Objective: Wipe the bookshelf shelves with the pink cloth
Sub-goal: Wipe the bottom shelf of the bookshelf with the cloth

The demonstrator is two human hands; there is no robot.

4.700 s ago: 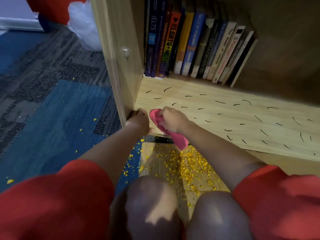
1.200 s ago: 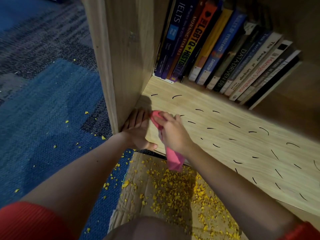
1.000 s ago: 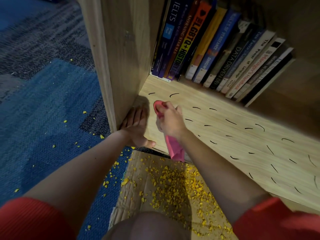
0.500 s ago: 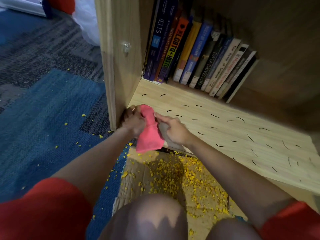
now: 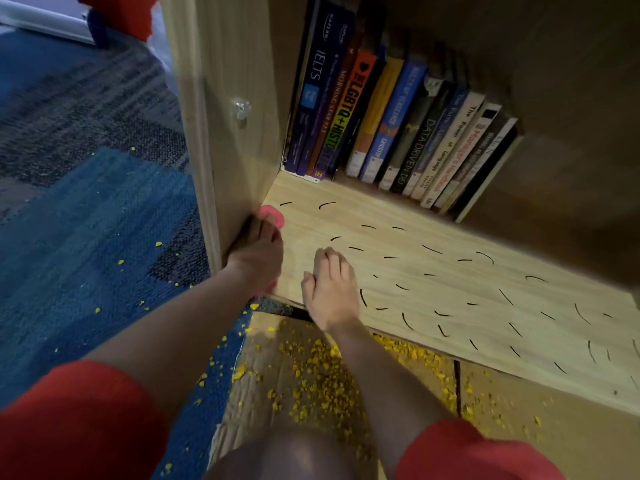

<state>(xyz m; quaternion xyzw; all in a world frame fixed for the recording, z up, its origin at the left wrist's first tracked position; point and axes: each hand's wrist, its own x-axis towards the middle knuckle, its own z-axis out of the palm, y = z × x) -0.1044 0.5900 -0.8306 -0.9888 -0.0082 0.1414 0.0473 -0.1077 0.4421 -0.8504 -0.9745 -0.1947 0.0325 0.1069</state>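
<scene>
The cloth point(image 5: 272, 213) lies in the left front corner of the shelf point(image 5: 433, 296), under my left hand point(image 5: 258, 252). My fingers lie flat and close together, pressing it down. I think a wipe is starting. Next I must push it across the black marks point(image 5: 327, 204). My right hand point(image 5: 330, 289) rests flat beside it, holding nothing. Books point(image 5: 398, 123) block the back. Yellow crumbs point(image 5: 318, 372) lie below.

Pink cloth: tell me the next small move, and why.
Probably slide the left hand rightward with the pink cloth pressed beneath it. The cloth sits in the front left corner of the shelf, and black marks cover the board to the right. The right hand rests flat there, in the path.
</scene>
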